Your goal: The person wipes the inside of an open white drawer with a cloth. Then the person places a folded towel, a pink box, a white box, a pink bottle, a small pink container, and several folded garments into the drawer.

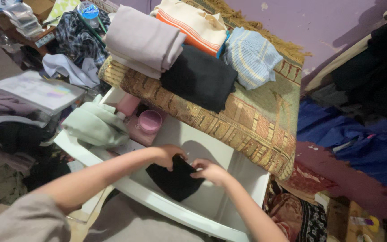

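Black folded cloth (175, 179), soft and dark, lies low inside a white plastic drawer (229, 179) that stands pulled open below a table draped in a gold-and-red patterned woven rug (247, 121). From the head view, both arms reach down into the drawer. The left hand (169, 155) curls its fingers over the cloth's upper left edge, gripping it, while the right hand (209, 171) pinches the upper right corner between thumb and fingers. Held at two corners like this, the piece stays flat and square against the drawer floor rather than bunching.

At the drawer's far left end sit a pale green bundled garment (96, 125) and a pink round-lidded jar (149, 121), close together, so the open floor lies toward the right, where the cloth rests.

On top of the rug, a folded grey cloth (144, 40), a folded black cloth (200, 78), a cream cloth with orange stripes (193, 22) and a light blue knitted piece (251, 56) lie packed side by side, near the drawer.
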